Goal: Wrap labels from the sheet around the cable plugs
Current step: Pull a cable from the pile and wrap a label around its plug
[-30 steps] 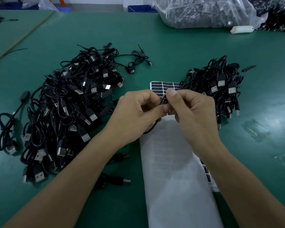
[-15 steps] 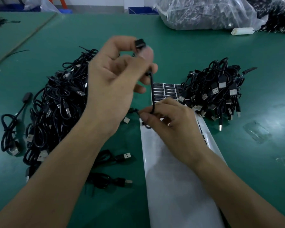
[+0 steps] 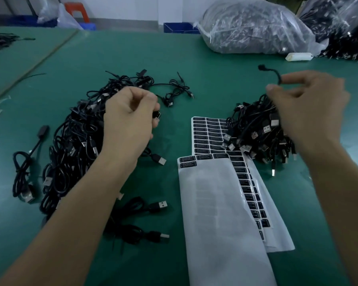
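Black USB cables lie heaped at the left, and the left hand curls its fingers round a plug at that heap's right edge. Just right of the plug lies the label sheet, long side running away from the person, seemingly nearer this hand; over the right-hand heap the right hand pinches a thin cable.

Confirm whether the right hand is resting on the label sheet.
No: the right hand pinches a black cable above the right-hand cable pile, off the label sheet.
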Demonstrator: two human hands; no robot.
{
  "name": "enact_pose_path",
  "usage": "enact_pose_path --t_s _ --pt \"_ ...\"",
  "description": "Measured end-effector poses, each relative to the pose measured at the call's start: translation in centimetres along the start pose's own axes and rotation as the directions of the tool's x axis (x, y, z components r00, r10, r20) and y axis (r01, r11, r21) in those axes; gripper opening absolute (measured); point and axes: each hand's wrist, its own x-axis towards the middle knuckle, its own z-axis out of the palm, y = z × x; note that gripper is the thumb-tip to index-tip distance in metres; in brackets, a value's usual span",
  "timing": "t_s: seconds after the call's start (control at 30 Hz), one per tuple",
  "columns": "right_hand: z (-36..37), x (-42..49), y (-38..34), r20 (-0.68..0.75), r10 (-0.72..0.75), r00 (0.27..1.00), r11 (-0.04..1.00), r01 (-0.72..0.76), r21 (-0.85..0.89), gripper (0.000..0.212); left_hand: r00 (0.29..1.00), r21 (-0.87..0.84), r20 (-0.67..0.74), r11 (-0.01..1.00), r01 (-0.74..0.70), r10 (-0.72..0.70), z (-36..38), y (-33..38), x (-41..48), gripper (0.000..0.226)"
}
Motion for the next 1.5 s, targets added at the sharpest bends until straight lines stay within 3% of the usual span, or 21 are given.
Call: enact_pose_path --t_s 0.17,0.3,0.4,0.47,0.57,0.67,0.73,0.8,0.93,1.03,1.17,1.3,1.5 --pt "-0.6 3.1 1.3 0.035 0.082 0.996 0.992 -0.077 -0.104 0.041 0.986 0.385 0.142 0.912 -0.138 0.089 -0.8 -0.6 0.4 0.022" --pt "-0.1 1.8 1.5 0.116 0.061 0.991 0.971 -0.032 -0.238 0.054 0.918 0.703 0.387 0.671 -0.234 -0.086 -1.1 -0.5 0.2 0.036" --pt "0.6 -0.7 0.9 0.032 -0.137 0.99 0.956 0.141 -0.257 0.041 0.863 0.825 0.454 0.47 -0.314 -0.221 -1.3 0.0 -0.2 0.035" --pt "1.6 -2.6 0.4 0.025 -0.245 0.969 0.944 0.244 -0.224 0.026 0.849 0.856 0.467 0.367 -0.365 -0.245 -1.2 0.0 -0.5 0.036" --pt "3.4 -5.4 -0.4 0.124 -0.348 0.929 0.921 0.363 -0.138 0.015 0.884 0.879 0.426 0.32 -0.353 -0.193 -1.0 -0.1 -0.8 0.033" --pt "4.7 -7.9 -0.2 0.214 -0.381 0.899 0.919 0.393 -0.013 0.016 0.947 0.885 0.318 0.344 -0.314 0.048 -0.7 -0.1 -0.7 0.028" --pt "5.4 -9.2 0.3 0.305 -0.386 0.871 0.919 0.391 0.045 0.019 0.939 0.892 0.227 0.332 -0.308 0.26 -0.8 0.0 -0.6 0.028" --pt "5.8 -9.9 0.8 0.371 -0.391 0.842 0.918 0.387 0.091 0.017 0.925 0.923 0.162 0.279 -0.265 0.343 -1.0 -0.2 -0.4 0.031" --pt "6.2 -10.6 1.3 0.425 -0.389 0.817 0.919 0.377 0.118 0.015 0.975 0.986 0.092 0.116 -0.117 0.202 -2.0 -0.9 0.1 0.037" --pt "6.2 -10.6 1.7 0.427 -0.378 0.821 0.925 0.353 0.14 0.014 0.981 0.992 0.103 0.057 -0.113 0.163 -1.9 -1.1 0.0 0.031" --pt "6.4 -10.6 1.8 0.41 -0.364 0.836 0.931 0.333 0.148 0.015 0.971 0.985 0.161 0.032 -0.169 0.176 -1.9 -1.3 -0.2 0.029" --pt "6.5 -10.5 1.9 0.4 -0.359 0.843 0.933 0.325 0.152 0.014 0.976 0.977 0.177 0.093 -0.19 0.126 -2.1 -0.6 -0.1 0.032" --pt "6.4 -10.4 1.9 0.408 -0.366 0.837 0.931 0.335 0.146 0.014 0.994 0.996 0.09 0.009 -0.091 0.061 -3.3 1.1 0.2 0.031"
